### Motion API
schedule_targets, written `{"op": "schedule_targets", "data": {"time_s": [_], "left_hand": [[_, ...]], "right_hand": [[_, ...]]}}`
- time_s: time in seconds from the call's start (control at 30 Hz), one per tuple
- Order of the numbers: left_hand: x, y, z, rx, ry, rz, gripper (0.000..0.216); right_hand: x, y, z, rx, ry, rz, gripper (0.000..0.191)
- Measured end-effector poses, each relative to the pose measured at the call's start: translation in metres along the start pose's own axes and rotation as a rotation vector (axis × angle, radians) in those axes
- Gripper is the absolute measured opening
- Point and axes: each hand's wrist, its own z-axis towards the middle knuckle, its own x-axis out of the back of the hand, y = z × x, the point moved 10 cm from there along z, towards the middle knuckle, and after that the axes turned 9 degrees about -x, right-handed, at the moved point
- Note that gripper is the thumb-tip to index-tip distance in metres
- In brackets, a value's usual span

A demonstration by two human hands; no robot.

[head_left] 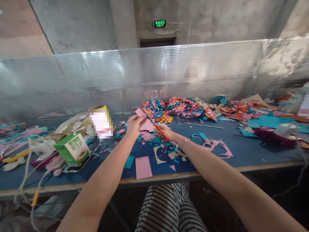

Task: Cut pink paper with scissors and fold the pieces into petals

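Item 1: pink paper piece (140, 112), pinched in my left hand (134, 124), raised above the counter (241, 151) centre. Item 2: red-handled scissors (156, 127), my right hand (166, 132) clamped on the handles, blades reaching the paper from 4 o'clock. Item 3: pink rectangle (143, 167), 6 o'clock. Item 4: green carton (72, 149), 9 o'clock. Item 5: paper flowers (178, 108), 1 o'clock.

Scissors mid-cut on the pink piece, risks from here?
1. The left hand pinches the small pink paper right by the scissors blades; its fingertips may get nicked.
2. The right hand cuts in mid-air, so the piece could twist and tear.
3. Offcuts could get lost among the scraps on the table.
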Motion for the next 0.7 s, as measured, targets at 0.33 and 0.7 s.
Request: {"op": "schedule_targets", "data": {"time_s": [0.33, 0.7], "left_hand": [[0.0032, -0.0048, 0.0048, -0.027, -0.012, 0.012, 0.025], [0.0030, -0.0025, 0.0034, -0.002, -0.011, 0.021, 0.022]], "right_hand": [[0.0013, 0.0036, 0.0027, -0.034, 0.003, 0.017, 0.045], [-0.0030, 0.0030, 0.0022, -0.029, -0.015, -0.095, 0.048]]}}
